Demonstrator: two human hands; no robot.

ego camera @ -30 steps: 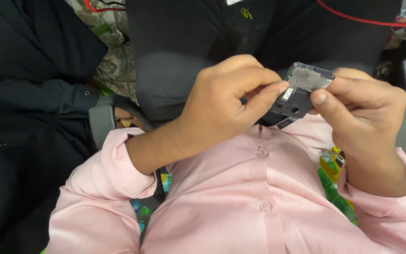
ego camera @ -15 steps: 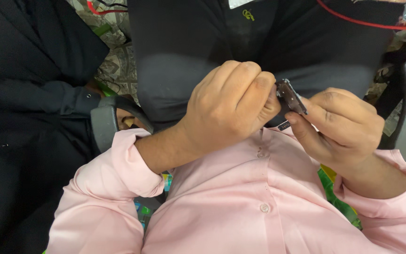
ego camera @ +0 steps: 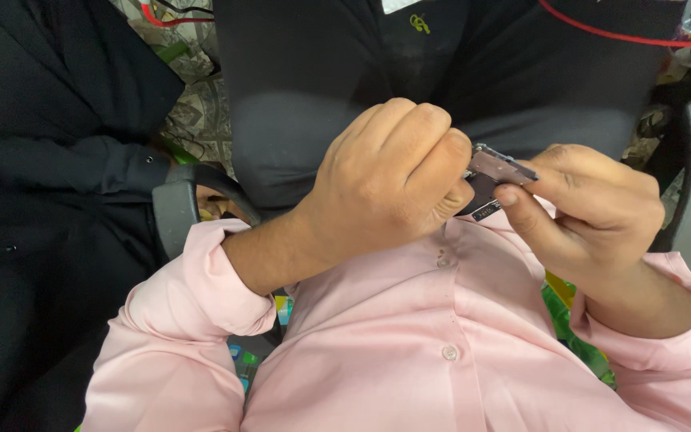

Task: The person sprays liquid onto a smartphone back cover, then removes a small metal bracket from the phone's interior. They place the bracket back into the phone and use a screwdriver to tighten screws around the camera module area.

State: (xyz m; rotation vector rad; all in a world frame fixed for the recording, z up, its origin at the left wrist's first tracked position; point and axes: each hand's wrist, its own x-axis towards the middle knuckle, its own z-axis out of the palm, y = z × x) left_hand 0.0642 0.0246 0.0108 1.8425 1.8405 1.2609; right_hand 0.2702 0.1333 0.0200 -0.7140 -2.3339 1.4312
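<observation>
Both hands meet close in front of the person's chest, over the pink shirt (ego camera: 441,344), which keeps the small part steady and near the eyes. The left hand (ego camera: 385,184) is curled into a near fist, its grip clenched, with the fingertips pressing against the near end of a small flat metal-and-black component (ego camera: 496,172); whether it also hides a tool inside the fist cannot be told. The right hand (ego camera: 593,216) pinches the component's far end, thumb below and forefinger along its edge, so its grip is closed on the part, holding it tilted edge-on to the camera. The component thus sits between the two hands, touching both, clear of the shirt. A grey chair armrest (ego camera: 181,204) shows at left, and a red cable (ego camera: 617,36) crosses the top.
</observation>
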